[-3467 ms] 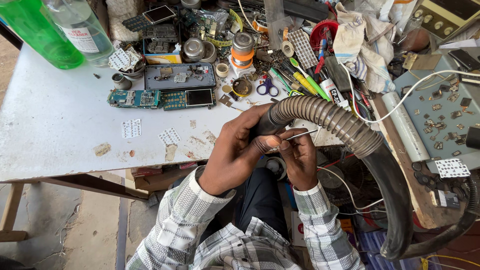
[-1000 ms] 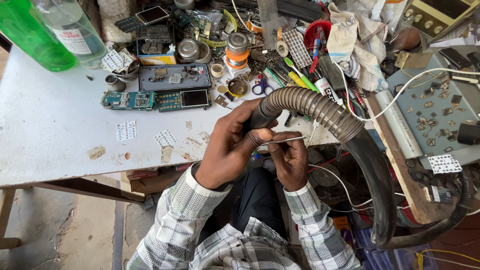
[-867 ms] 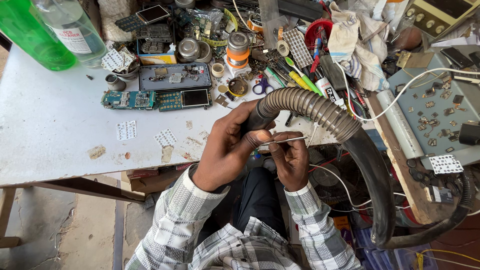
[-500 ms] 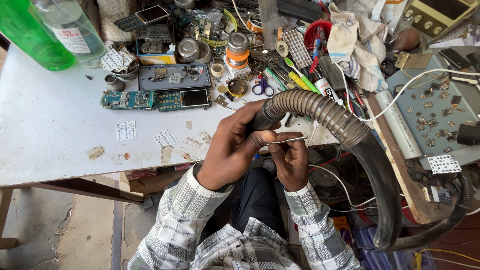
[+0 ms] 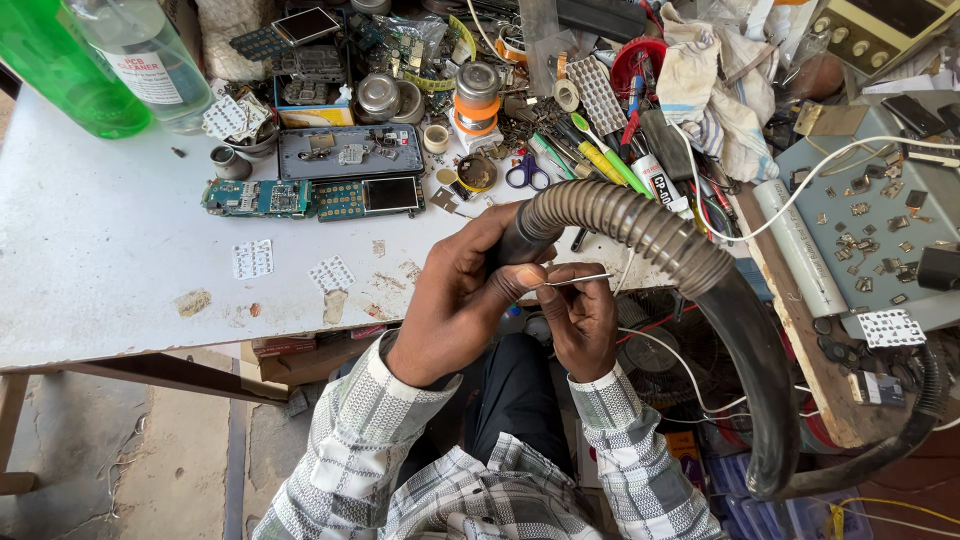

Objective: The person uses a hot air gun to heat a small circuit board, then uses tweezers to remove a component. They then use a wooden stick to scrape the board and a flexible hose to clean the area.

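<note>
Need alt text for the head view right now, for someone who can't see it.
The left hand grips the open end of a ribbed grey hose while the right hand holds thin metal tweezers at its mouth. Behind lies a white table cluttered with circuit boards, scissors and tools.

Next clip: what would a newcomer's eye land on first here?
Most striking is the thick ribbed grey hose arching from the frame's centre down the right side, its open end gripped by the left hand. Beside it, the right hand pinches thin metal tweezers near the hose mouth. Behind them, the white worktable carries a dense clutter of phone circuit boards, and a bright green plastic bottle stands at its top-left corner.
</note>
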Demonstrator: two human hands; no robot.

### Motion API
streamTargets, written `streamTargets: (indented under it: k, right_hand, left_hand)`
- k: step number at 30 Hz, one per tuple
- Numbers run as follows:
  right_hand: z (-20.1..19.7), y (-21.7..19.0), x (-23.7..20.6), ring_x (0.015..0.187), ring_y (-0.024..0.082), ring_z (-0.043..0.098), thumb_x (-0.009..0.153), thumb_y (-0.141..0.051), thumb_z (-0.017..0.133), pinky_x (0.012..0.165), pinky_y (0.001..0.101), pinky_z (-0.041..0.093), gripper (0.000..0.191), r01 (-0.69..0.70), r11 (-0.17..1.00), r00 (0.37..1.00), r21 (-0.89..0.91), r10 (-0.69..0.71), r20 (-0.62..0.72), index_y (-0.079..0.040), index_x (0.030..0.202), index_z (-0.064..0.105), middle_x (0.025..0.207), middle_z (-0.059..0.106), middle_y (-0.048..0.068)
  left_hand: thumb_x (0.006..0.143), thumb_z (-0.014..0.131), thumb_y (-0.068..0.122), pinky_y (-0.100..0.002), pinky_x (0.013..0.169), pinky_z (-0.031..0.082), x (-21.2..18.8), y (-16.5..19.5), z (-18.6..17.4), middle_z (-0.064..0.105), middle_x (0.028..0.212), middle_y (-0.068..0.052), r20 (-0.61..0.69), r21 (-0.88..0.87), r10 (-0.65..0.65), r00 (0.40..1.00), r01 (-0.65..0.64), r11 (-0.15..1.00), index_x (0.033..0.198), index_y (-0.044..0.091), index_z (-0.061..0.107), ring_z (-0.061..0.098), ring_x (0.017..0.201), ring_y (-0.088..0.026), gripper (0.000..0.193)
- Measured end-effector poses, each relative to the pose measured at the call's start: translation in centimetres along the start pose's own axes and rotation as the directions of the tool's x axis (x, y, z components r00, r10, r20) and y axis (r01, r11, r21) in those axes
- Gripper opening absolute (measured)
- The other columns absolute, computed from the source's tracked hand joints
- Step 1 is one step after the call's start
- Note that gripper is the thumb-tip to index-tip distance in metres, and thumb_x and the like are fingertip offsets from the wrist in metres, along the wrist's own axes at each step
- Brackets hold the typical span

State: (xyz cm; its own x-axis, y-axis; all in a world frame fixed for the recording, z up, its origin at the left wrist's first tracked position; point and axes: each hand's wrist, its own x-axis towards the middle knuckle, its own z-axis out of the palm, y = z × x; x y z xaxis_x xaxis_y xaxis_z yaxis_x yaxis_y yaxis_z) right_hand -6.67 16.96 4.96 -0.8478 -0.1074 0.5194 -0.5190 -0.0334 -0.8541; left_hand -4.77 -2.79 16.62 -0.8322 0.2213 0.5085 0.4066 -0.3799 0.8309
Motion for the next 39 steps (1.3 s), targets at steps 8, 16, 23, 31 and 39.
streamTargets:
  k: [8,16,23,31,39]
  right_hand:
    - [-0.05,0.19,-0.15,0.099,0.012,0.066,0.105,-0.012,0.066,0.086,0.0273,0.056,0.019,-0.032,0.999,0.999,0.01,0.032,-0.011,-0.002,0.118,0.055,0.112,0.065,0.009]
    - [0.05,-0.09,0.08,0.102,0.013,0.068,0.105,-0.012,0.066,0.088,0.0288,0.058,0.019,-0.016,1.0,1.0,0.015,0.016,0.012,-0.002,0.117,0.054,0.114,0.067,0.011]
    - [-0.13,0.04,0.0,0.093,0.009,0.066,0.105,-0.014,0.067,0.081,0.025,0.055,0.02,-0.003,1.0,1.0,-0.009,0.003,0.007,-0.003,0.117,0.055,0.112,0.067,0.009]
    - [0.05,-0.06,-0.01,0.105,0.014,0.069,0.105,-0.011,0.064,0.09,0.0294,0.059,0.017,-0.015,1.0,1.0,0.02,0.014,0.006,-0.003,0.117,0.054,0.114,0.067,0.011]
    - [0.22,-0.15,0.17,0.103,0.015,0.068,0.104,-0.008,0.065,0.09,0.0294,0.058,0.017,-0.012,1.0,1.0,0.02,0.012,0.003,-0.002,0.116,0.055,0.114,0.066,0.012]
  left_hand:
    - [0.101,0.071,0.014,-0.032,0.107,0.052,0.65,-0.46,0.3,0.066,0.122,-0.007,-0.004,-0.065,-0.037,0.999,0.037,0.997,0.143,-0.004,0.054,0.064,0.115,-0.014,0.049]
    - [0.101,0.071,0.015,-0.032,0.106,0.052,0.06,0.04,0.1,0.067,0.121,-0.007,-0.008,-0.017,-0.029,1.0,0.029,0.999,0.144,-0.004,0.055,0.063,0.114,-0.014,0.049]
    - [0.101,0.072,0.016,-0.032,0.105,0.053,-0.08,0.17,0.5,0.067,0.121,-0.008,-0.006,0.0,-0.025,1.0,0.025,1.0,0.143,-0.004,0.055,0.064,0.113,-0.014,0.05]
    - [0.101,0.071,0.015,-0.032,0.108,0.053,0.6,-0.22,0.2,0.067,0.127,-0.008,-0.012,-0.039,-0.04,0.999,0.04,0.998,0.144,-0.004,0.054,0.065,0.118,-0.015,0.05]
    - [0.101,0.072,0.016,-0.032,0.108,0.053,-0.17,0.22,0.05,0.066,0.126,-0.007,-0.01,-0.041,-0.041,0.999,0.04,0.998,0.143,-0.003,0.054,0.064,0.118,-0.015,0.05]
